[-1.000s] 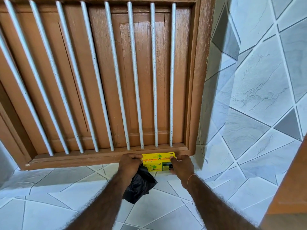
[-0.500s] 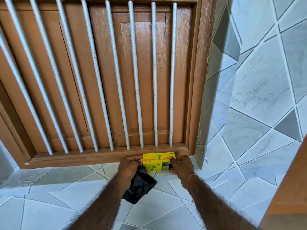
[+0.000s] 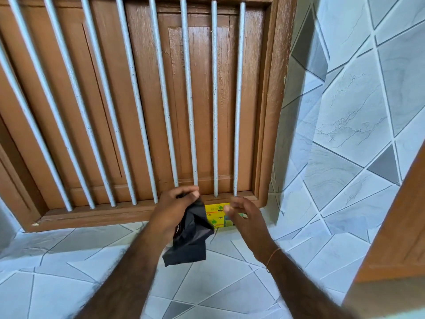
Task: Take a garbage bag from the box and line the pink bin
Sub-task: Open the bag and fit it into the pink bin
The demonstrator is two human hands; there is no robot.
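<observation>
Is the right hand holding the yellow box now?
No, the right hand hovers open in front of the yellow box, fingers loosely spread, gripping nothing.

A brown wooden window (image 3: 202,107) with closed panelled shutters fills most of the view, set in a thick wooden frame (image 3: 273,111). Pale grey metal bars (image 3: 188,95) stand in front of the shutters — upright, evenly spaced, their paint speckled. Around it the wall (image 3: 349,116) is tiled in light blue-grey marbled tiles with darker triangles between. An orange-brown wooden edge (image 3: 400,222) shows at the right — out of focus.
</observation>
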